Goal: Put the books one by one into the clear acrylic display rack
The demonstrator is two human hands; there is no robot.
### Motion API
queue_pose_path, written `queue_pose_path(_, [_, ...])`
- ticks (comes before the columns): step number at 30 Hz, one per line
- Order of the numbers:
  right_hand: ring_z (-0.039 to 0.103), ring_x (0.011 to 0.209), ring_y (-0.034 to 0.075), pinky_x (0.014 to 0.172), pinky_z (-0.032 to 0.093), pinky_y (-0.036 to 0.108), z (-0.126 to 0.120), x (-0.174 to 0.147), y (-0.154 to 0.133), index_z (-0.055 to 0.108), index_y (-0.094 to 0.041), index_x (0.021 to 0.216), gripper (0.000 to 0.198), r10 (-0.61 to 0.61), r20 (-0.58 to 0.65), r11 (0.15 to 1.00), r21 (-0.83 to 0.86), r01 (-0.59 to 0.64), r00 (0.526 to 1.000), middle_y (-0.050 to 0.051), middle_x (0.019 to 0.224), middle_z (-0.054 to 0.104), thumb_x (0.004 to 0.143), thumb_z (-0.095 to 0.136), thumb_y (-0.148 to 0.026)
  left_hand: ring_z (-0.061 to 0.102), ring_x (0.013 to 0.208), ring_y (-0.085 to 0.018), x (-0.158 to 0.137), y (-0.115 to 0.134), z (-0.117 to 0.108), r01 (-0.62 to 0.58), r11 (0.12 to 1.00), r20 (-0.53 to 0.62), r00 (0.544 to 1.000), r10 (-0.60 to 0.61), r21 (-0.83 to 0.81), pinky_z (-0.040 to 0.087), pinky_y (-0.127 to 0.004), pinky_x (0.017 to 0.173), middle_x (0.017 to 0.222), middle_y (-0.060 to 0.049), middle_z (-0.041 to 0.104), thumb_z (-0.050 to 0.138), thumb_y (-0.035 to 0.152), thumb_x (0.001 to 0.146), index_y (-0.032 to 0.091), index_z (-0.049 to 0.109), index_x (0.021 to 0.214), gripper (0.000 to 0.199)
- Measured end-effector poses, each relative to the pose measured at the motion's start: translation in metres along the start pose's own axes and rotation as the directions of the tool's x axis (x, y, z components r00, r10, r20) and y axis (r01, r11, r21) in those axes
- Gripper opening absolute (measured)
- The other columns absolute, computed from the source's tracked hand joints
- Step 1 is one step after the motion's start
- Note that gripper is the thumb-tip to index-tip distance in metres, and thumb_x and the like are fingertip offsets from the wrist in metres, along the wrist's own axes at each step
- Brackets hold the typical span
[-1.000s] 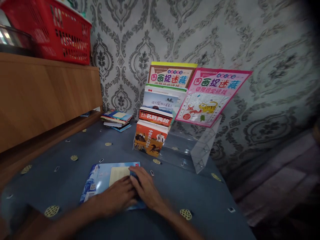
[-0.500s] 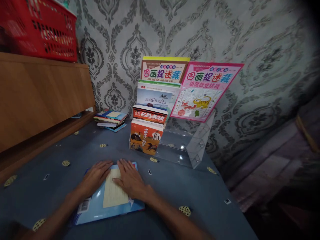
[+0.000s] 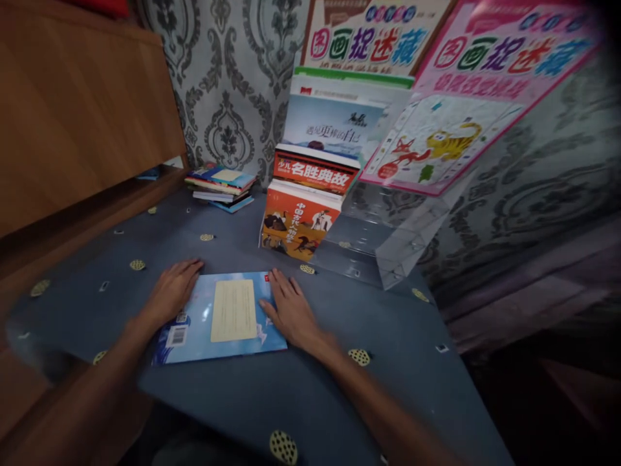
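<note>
A thin light-blue book (image 3: 196,323) lies flat on the table, with a cream text panel and a barcode facing up. My left hand (image 3: 173,290) rests along its left edge, fingers stretched forward. At its right edge lies my right hand (image 3: 292,307), fingers extended and thumb out over the cover. Neither hand grips the book. Beyond them stands a clear acrylic rack (image 3: 405,249). On its left side are an orange book (image 3: 298,223), a red book (image 3: 315,173), a pale-blue book (image 3: 330,126) and a brown-bordered book (image 3: 369,42); a pink book (image 3: 451,129) is at upper right.
A small stack of books (image 3: 223,184) sits at the table's back left, near the wall. A wooden cabinet (image 3: 87,116) borders the left side, with part of a red basket (image 3: 101,5) on top. The patterned blue tablecloth (image 3: 233,401) covers the table to its near edge.
My hands have moved apart, from on top of the book to its left and right edges, uncovering the cream panel. The view has tilted down and come closer to the rack.
</note>
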State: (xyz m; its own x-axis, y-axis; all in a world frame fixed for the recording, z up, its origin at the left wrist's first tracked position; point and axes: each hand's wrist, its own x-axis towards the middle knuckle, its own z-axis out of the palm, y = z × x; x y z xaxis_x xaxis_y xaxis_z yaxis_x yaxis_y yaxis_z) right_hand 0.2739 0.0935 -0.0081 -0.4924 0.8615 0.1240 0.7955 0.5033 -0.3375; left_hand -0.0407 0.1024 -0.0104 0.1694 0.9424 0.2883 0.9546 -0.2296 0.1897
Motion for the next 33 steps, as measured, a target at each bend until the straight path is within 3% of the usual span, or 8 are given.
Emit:
queue_pose_path(7, [0.032,0.152,0.029,0.123,0.025,0.055,0.005,-0.019,0.010,0.036,-0.012,0.156,0.064,-0.038,-0.028,0.999,0.006,0.039,0.999,0.017,0.162,0.037,0.105,0.030,-0.050,0.053,0.133,-0.027,-0.007,-0.028,-0.003,0.126,0.991,-0.030,0.991,-0.128,-0.041,0.039,-0.046,0.116,0.141,-0.012,0.061,0.030,0.040,0.101,0.016,0.059,0.131,0.048])
queue_pose_path(13, [0.036,0.150,0.029,0.122,0.026,0.055,0.006,-0.020,0.009,0.043,-0.009,0.152,0.061,-0.043,-0.049,0.999,0.000,0.043,0.998,0.018,0.158,0.043,0.105,0.031,-0.046,0.058,0.125,-0.028,-0.008,-0.029,-0.006,0.216,0.969,-0.094,0.969,-0.227,-0.118,0.042,-0.046,0.113,0.131,-0.014,0.066,0.037,0.021,0.092,0.013,0.062,0.124,0.041])
queue_pose_path(21, [0.040,0.147,0.029,0.122,0.029,0.052,0.009,-0.019,0.011,0.046,-0.007,0.149,0.061,-0.045,-0.074,0.998,-0.039,0.042,0.996,0.019,0.156,0.046,0.104,0.033,-0.046,0.060,0.120,-0.026,-0.008,-0.025,-0.009,0.219,0.965,-0.112,0.965,-0.236,-0.144,0.045,-0.044,0.110,0.123,-0.013,0.069,0.035,0.015,0.091,0.014,0.064,0.118,0.040])
queue_pose_path(33, [0.048,0.141,0.033,0.115,0.040,0.056,0.019,-0.011,0.032,0.051,-0.011,0.146,0.062,-0.124,-0.171,0.992,0.005,0.127,0.977,0.019,0.153,0.050,0.102,0.037,-0.051,0.065,0.110,-0.023,-0.013,-0.003,-0.019,0.144,0.972,-0.171,0.969,-0.177,-0.187,0.049,-0.041,0.104,0.113,-0.010,0.071,0.038,0.024,0.102,0.017,0.066,0.117,0.032])
